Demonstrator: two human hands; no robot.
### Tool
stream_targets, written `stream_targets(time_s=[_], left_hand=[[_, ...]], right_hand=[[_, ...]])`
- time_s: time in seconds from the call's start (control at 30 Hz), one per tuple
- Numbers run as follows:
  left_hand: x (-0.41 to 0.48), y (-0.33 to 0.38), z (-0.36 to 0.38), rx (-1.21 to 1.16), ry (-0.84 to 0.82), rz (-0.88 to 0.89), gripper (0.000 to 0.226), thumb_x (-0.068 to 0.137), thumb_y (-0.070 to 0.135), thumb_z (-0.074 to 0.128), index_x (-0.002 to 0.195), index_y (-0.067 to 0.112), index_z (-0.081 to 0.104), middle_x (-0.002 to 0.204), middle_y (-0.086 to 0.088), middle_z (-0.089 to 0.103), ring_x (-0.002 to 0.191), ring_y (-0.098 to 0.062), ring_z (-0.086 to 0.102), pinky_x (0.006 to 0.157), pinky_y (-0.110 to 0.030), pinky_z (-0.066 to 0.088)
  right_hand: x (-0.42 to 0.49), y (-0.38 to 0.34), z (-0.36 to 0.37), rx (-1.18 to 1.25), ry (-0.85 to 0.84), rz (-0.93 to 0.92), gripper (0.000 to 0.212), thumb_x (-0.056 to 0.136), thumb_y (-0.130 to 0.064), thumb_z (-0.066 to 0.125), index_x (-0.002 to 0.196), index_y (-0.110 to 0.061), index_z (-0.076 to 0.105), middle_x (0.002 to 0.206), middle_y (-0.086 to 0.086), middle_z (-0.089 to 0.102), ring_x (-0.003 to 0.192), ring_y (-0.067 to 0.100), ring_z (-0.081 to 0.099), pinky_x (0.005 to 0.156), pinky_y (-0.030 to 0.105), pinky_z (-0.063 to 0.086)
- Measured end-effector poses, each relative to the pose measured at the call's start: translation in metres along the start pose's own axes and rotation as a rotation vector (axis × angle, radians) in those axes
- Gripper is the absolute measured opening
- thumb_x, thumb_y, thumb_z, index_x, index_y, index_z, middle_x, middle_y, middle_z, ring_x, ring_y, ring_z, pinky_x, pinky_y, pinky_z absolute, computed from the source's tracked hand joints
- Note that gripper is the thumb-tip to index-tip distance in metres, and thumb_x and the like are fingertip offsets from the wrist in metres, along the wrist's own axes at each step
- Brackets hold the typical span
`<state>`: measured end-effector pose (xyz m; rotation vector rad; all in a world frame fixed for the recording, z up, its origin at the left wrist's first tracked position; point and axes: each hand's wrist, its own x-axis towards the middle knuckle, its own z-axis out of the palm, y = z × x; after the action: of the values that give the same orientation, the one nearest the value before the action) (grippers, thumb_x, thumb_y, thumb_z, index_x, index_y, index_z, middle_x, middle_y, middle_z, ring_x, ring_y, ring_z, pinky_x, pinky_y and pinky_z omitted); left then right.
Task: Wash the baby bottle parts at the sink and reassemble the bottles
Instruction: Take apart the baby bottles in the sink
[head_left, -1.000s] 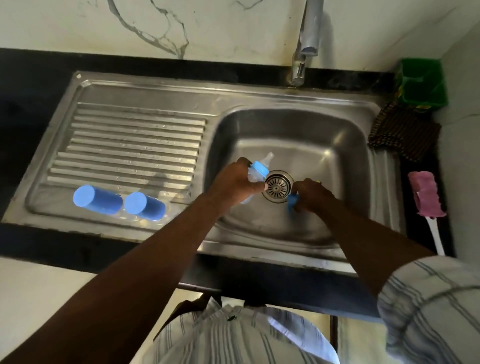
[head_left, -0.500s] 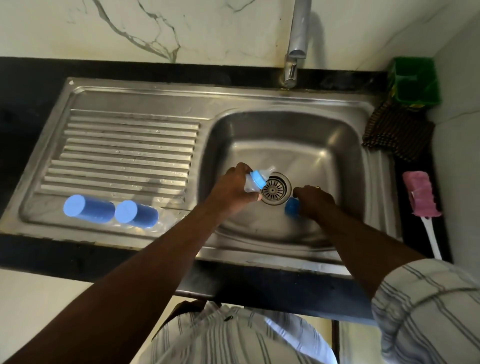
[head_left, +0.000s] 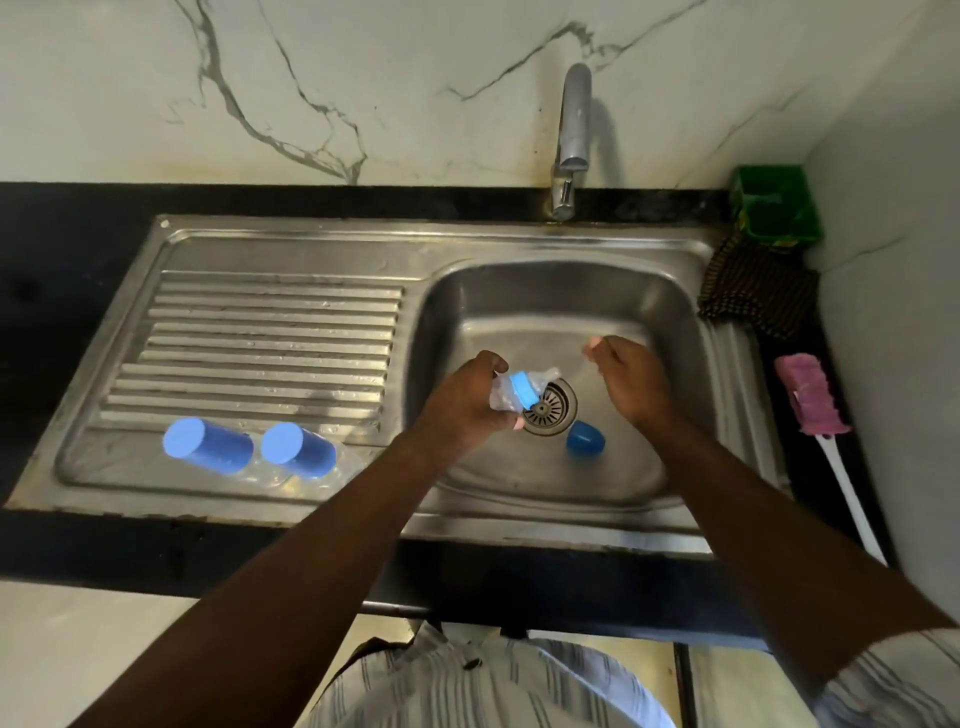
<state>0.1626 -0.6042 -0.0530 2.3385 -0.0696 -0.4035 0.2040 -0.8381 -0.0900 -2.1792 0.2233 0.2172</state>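
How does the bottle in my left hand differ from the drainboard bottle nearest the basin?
The held bottle is uncapped, teat showing; the drainboard bottle wears a blue cap. The left hand grips the held bottle over the sink; the drainboard bottle lies on its side, untouched. Both are clear-bodied.

The sink basin (head_left: 675, 322) is sitting at the right of the tabletop (head_left: 78, 260), with the drainboard (head_left: 270, 332) lying to its left. The tap (head_left: 571, 140) is standing behind the basin, against the wall. On the drainboard's near edge, an outer bottle (head_left: 208, 446) is lying just left of an inner bottle (head_left: 300, 449). The drain (head_left: 550, 410) is sitting mid-basin, and a loose cap (head_left: 585, 438) is lying just beside it, to the near right. The left hand (head_left: 462, 400) is holding the held bottle (head_left: 519, 392) over the drain's left side. The right hand (head_left: 628, 379) is hovering to the right, apart from it. Right of the basin, a container (head_left: 776, 208) is sitting in the far corner, a cloth (head_left: 758, 296) is lying before it, and a brush (head_left: 810, 400) is lying nearer still.
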Motion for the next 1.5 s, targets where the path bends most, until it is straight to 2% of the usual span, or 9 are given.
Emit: stream_targets(time_s=[0.1,0.23,0.47,0.67,0.87,1.13,1.3,1.4,1.5], left_hand=[[-0.001,0.012,-0.008,0.045,-0.010,0.094,0.072,0.060,0.026,0.093,0.118,0.021,0.051,0.111,0.003,0.064,0.098,-0.017,0.062,0.080,-0.029,0.047],[-0.002,0.026,-0.015,0.111,-0.039,0.217,0.070,0.062,0.028,0.090,0.121,0.022,0.051,0.116,0.004,0.065,0.101,-0.015,0.062,0.084,-0.033,0.050],[-0.004,0.041,-0.021,0.173,-0.017,0.399,0.059,0.068,0.029,0.087,0.115,0.023,0.052,0.111,0.005,0.065,0.100,-0.015,0.062,0.083,-0.036,0.052],[-0.005,0.042,-0.014,0.317,0.050,0.485,0.075,0.059,0.026,0.092,0.121,0.021,0.051,0.115,0.001,0.056,0.096,-0.018,0.057,0.077,-0.032,0.049],[-0.002,0.046,-0.020,0.349,-0.006,0.492,0.059,0.068,0.027,0.087,0.119,0.018,0.057,0.115,0.000,0.062,0.099,-0.019,0.060,0.083,-0.034,0.050],[0.007,0.043,-0.039,-0.012,-0.440,0.203,0.043,0.074,0.053,0.078,0.108,0.028,0.069,0.102,0.011,0.070,0.096,-0.012,0.067,0.092,-0.041,0.056],[0.007,0.040,-0.030,0.004,-0.316,0.281,0.100,0.060,0.038,0.093,0.142,0.032,0.037,0.130,0.006,0.035,0.121,-0.014,0.043,0.099,-0.033,0.049],[0.011,0.034,-0.028,-0.013,-0.237,0.385,0.096,0.062,0.019,0.092,0.138,0.032,0.035,0.117,0.002,0.043,0.110,-0.017,0.050,0.089,-0.036,0.054],[0.014,0.036,-0.030,-0.189,-0.308,0.189,0.072,0.084,0.026,0.079,0.139,0.034,0.033,0.116,-0.002,0.057,0.105,-0.017,0.061,0.088,-0.036,0.056]], right_hand=[[-0.024,-0.042,-0.017,0.312,-0.243,0.050,0.036,0.100,-0.051,0.047,0.102,-0.024,0.071,0.101,0.004,0.073,0.087,0.023,0.067,0.073,0.036,0.053],[-0.045,-0.066,-0.025,0.179,-0.517,-0.007,0.026,0.086,-0.031,0.075,0.106,-0.018,0.067,0.093,0.008,0.075,0.080,0.025,0.075,0.072,0.038,0.061],[-0.066,-0.071,-0.035,0.312,-0.434,0.036,0.037,0.081,-0.019,0.080,0.110,-0.008,0.060,0.106,0.017,0.070,0.087,0.031,0.075,0.081,0.046,0.061],[-0.072,-0.074,-0.040,0.333,-0.358,-0.034,0.033,0.080,-0.009,0.080,0.102,0.005,0.060,0.100,0.018,0.071,0.087,0.026,0.075,0.078,0.041,0.062],[-0.073,-0.061,-0.041,0.193,-0.310,-0.123,0.029,0.077,-0.020,0.085,0.093,-0.006,0.065,0.090,0.010,0.074,0.085,0.026,0.074,0.083,0.049,0.059],[-0.076,-0.055,-0.043,0.070,-0.320,-0.305,0.042,0.066,-0.018,0.088,0.096,-0.024,0.060,0.097,-0.003,0.069,0.092,0.021,0.067,0.078,0.040,0.055],[-0.073,-0.051,-0.042,0.131,-0.257,-0.263,0.050,0.064,-0.018,0.091,0.102,-0.030,0.062,0.102,-0.006,0.069,0.097,0.017,0.067,0.083,0.042,0.060],[-0.069,-0.048,-0.037,0.169,-0.243,-0.246,0.052,0.063,-0.016,0.092,0.105,-0.026,0.063,0.103,-0.003,0.070,0.095,0.020,0.069,0.081,0.043,0.060],[-0.066,-0.044,-0.038,0.211,-0.216,-0.211,0.051,0.064,-0.005,0.090,0.106,-0.020,0.064,0.103,-0.003,0.070,0.097,0.016,0.069,0.082,0.038,0.060]])
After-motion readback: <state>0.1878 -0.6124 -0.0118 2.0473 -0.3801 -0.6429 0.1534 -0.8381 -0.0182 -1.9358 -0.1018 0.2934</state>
